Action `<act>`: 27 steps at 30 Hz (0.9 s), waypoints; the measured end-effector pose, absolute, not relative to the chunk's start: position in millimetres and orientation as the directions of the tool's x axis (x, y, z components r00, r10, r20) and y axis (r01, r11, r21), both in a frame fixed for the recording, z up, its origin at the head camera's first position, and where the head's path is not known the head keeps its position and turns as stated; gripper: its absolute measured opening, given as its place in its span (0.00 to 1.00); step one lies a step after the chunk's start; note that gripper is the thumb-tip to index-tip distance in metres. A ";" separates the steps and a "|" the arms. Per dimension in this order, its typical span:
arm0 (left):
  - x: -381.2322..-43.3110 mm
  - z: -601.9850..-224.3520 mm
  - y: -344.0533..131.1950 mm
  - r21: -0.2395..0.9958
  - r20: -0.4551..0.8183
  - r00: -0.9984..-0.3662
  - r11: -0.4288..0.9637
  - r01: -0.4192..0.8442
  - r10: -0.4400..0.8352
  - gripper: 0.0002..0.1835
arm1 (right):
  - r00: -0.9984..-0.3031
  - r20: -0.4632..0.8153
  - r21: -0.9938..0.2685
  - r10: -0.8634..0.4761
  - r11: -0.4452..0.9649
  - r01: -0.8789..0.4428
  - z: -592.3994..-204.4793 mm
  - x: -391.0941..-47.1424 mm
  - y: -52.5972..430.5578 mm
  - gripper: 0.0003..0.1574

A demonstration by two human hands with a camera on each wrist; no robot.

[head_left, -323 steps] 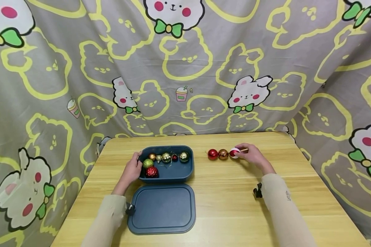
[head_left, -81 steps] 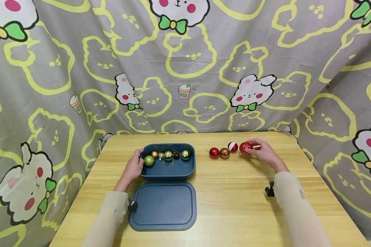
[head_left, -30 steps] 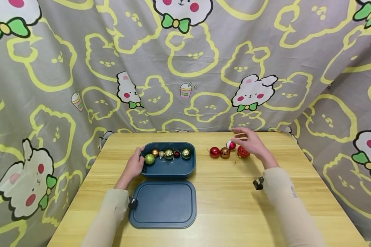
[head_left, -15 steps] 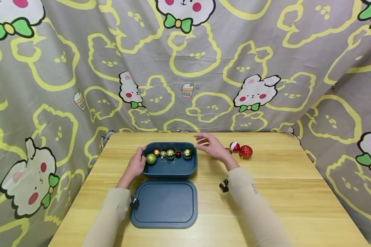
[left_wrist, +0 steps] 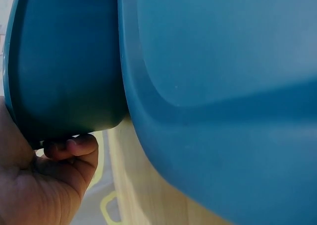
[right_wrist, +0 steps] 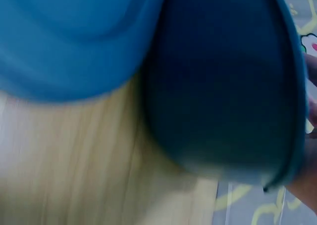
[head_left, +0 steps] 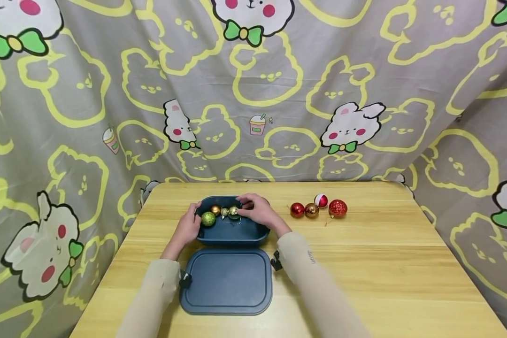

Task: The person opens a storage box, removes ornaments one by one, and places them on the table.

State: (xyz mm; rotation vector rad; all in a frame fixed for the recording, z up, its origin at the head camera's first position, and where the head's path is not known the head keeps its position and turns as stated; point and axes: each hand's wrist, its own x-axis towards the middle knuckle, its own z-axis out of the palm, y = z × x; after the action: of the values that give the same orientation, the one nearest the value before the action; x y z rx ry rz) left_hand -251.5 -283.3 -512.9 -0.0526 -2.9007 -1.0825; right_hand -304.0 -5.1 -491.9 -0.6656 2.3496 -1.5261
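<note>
The left hand grips the blue box at one end! Right hand inside, fingers partly bent beside a gold ball; whether it's pinched, can't tell.

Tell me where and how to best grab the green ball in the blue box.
Probably its upper half, coming from above and the near right: the green ball is round, at the left end of the blue box, where the left hand grips the wall, and a copper ball sits close on its far right.
</note>
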 end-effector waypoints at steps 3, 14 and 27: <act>-250.8 -513.4 -282.9 0.660 0.051 -0.999 0.749 0.049 0.021 0.26 | -0.853 0.020 -0.898 -0.521 0.367 -0.245 -496.9 -302.5 -13.6 0.31; -250.0 -514.5 -282.6 0.659 0.081 -0.996 0.749 0.072 0.024 0.24 | -0.828 0.029 -0.776 -0.560 0.510 -0.372 -514.9 -302.7 -34.0 0.31; -250.7 -514.5 -281.8 0.648 0.061 -0.998 0.759 0.062 0.030 0.24 | -0.819 0.049 -0.662 -0.572 0.596 -0.455 -518.9 -305.1 -36.8 0.24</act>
State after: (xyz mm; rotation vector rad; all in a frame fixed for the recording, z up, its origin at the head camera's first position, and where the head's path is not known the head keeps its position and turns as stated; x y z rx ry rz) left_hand -250.7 -281.8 -514.5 -0.0760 -2.9020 -1.0711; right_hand -305.1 -36.8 -518.9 -0.8610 2.6526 -1.0284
